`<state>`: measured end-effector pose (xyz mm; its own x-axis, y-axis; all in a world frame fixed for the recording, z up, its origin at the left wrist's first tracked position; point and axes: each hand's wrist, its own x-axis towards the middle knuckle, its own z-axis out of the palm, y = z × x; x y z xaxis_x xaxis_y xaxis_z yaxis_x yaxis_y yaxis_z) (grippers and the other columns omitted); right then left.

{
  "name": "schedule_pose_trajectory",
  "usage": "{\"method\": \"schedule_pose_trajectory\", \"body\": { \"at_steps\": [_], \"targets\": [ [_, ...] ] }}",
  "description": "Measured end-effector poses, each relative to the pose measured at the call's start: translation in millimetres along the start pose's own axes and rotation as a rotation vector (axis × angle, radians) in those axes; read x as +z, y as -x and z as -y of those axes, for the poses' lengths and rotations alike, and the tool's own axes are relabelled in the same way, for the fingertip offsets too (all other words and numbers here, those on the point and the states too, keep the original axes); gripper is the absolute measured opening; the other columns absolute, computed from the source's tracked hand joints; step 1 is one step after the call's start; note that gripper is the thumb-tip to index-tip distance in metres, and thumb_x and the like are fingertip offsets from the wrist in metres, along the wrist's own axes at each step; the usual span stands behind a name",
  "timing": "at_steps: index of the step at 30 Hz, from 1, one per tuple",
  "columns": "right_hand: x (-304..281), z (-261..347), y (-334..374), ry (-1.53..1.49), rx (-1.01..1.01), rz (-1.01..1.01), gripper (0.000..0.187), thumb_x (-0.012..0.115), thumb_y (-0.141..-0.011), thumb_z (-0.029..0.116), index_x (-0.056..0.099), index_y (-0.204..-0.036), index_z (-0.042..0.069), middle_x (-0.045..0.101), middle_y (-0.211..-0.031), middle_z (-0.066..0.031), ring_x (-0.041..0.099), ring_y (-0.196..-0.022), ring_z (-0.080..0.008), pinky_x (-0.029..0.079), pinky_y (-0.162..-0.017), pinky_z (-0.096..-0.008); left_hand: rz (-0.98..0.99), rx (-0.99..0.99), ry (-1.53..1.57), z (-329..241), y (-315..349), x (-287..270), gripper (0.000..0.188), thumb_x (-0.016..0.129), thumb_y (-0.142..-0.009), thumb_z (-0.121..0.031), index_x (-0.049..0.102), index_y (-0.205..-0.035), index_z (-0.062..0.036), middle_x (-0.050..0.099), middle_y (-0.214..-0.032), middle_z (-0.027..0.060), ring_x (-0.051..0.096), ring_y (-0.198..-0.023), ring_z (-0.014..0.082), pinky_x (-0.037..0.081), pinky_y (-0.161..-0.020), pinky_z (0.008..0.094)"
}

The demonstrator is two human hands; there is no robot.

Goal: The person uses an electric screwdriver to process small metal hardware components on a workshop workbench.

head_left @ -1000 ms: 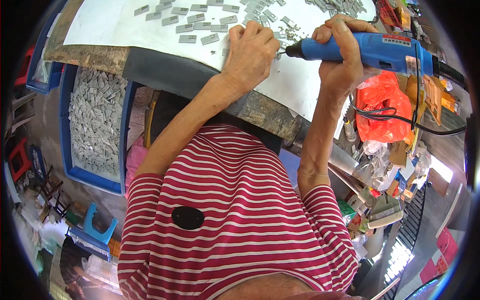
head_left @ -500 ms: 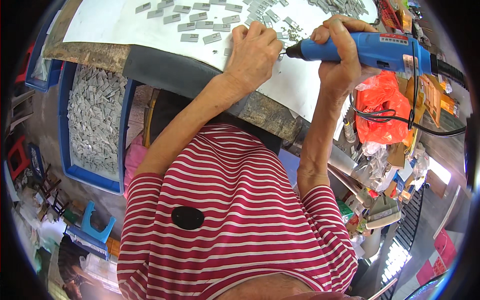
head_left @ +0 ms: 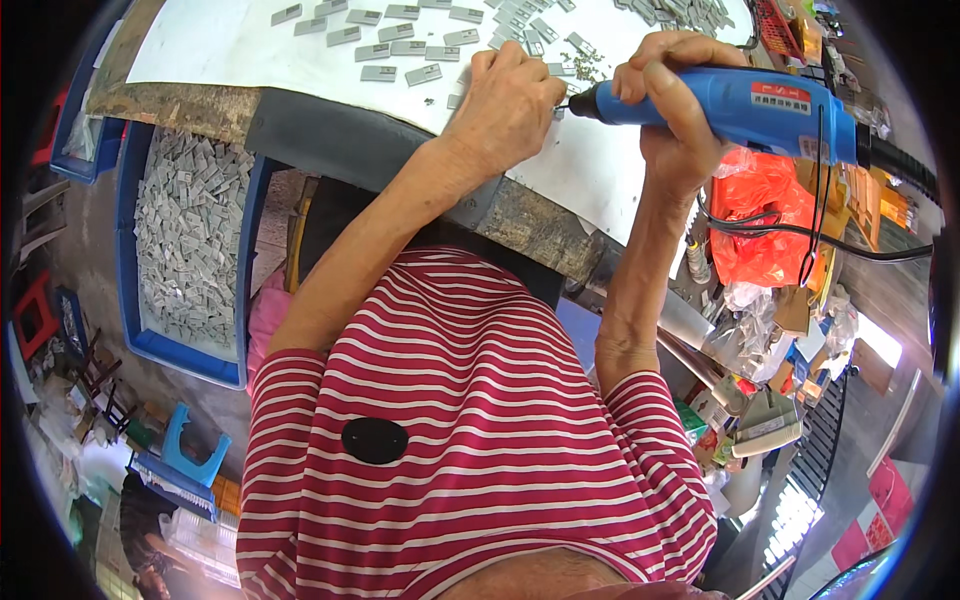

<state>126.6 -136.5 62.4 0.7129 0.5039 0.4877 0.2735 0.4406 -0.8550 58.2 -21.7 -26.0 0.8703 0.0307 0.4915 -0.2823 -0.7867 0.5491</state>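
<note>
My right hand (head_left: pixel 680 115) is wrapped round a blue electric screwdriver (head_left: pixel 735 110), held nearly level above the white-covered worktop. Its dark nose points left, to the fingertips of my left hand (head_left: pixel 508 108). Those fingers are curled down in a pinch at the worktop, and a sliver of a small grey part (head_left: pixel 558 114) shows at their tips, right by the screwdriver's nose. Most of that part is hidden by my fingers. Beyond my left hand lie several flat grey rectangular pieces (head_left: pixel 422 75) in loose rows. A scatter of tiny screws (head_left: pixel 583 64) lies just past the screwdriver's nose.
A heap of grey pieces (head_left: pixel 680 12) lies at the worktop's far right. Left of me stands a blue crate (head_left: pixel 128 250) full of similar pieces. A black cord (head_left: pixel 870 254) hangs at right, by a red plastic bag (head_left: pixel 765 215). The worktop's edge (head_left: pixel 330 130) runs below my forearms.
The screwdriver has rolled a little in my right hand, and its rear end has dipped slightly. Its hanging loop has swung lower. My left hand stays almost where it was.
</note>
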Motion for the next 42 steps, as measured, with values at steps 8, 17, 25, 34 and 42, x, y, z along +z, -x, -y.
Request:
{"method": "schedule_pose_trajectory", "body": {
  "at_steps": [8,17,25,34,42],
  "targets": [
    [-5.8,1.7,4.6,0.036,0.03,0.066,0.022,0.048,-0.072,-0.007,0.044,-0.092,0.0,0.051,-0.083,-0.0187,0.048,-0.057,-0.0182,0.044,-0.058,-0.0353,0.017,0.006,0.039,-0.2,-4.3,0.7,0.01,0.054,-0.07,-0.007,0.064,-0.072,-0.0044,0.057,-0.071,0.0081,0.048,-0.078,0.0241,0.034,-0.074,0.0378],
    [2.0,-2.3,7.9,0.079,0.028,-0.037,0.023,0.049,-0.071,-0.008,0.044,-0.091,0.001,0.052,-0.085,-0.0186,0.048,-0.057,-0.018,0.044,-0.058,-0.0357,0.002,-0.002,0.038,3.2,-3.7,1.5,0.005,0.057,-0.066,-0.006,0.06,-0.07,-0.0053,0.056,-0.07,0.0068,0.048,-0.076,0.024,0.034,-0.071,0.0374],
    [5.3,-1.2,2.1,0.237,0.0,-0.032,0.016,0.049,-0.07,-0.009,0.043,-0.083,-0.001,0.052,-0.077,-0.0172,0.048,-0.05,-0.0173,0.045,-0.052,-0.034,0.011,-0.019,0.106,2.5,-5.4,0.6,0.01,0.053,-0.068,-0.006,0.062,-0.069,-0.0029,0.056,-0.069,0.01,0.048,-0.077,0.0249,0.034,-0.073,0.0376],
    [21.5,-2.9,-4.2,0.137,0.015,-0.157,0.011,0.054,-0.063,-0.011,0.048,-0.065,-0.003,0.055,-0.063,-0.0107,0.052,-0.048,-0.0134,0.045,-0.047,-0.0255,0.012,-0.006,0.107,8.2,-1.3,2.6,0.009,0.061,-0.064,-0.004,0.057,-0.072,-0.0053,0.051,-0.072,0.005,0.046,-0.076,0.0233,0.034,-0.07,0.0366],
    [7.0,-2.4,1.3,0.052,0.004,-0.002,0.03,0.055,-0.064,-0.014,0.043,-0.088,0.0,0.054,-0.075,-0.0152,0.054,-0.055,-0.0163,0.048,-0.05,-0.0279,0.037,0.027,0.066,5.3,-1.5,1.1,0.016,0.062,-0.064,-0.005,0.057,-0.079,-0.006,0.051,-0.081,0.0051,0.046,-0.088,0.0228,0.034,-0.075,0.0364]
  ]
}}
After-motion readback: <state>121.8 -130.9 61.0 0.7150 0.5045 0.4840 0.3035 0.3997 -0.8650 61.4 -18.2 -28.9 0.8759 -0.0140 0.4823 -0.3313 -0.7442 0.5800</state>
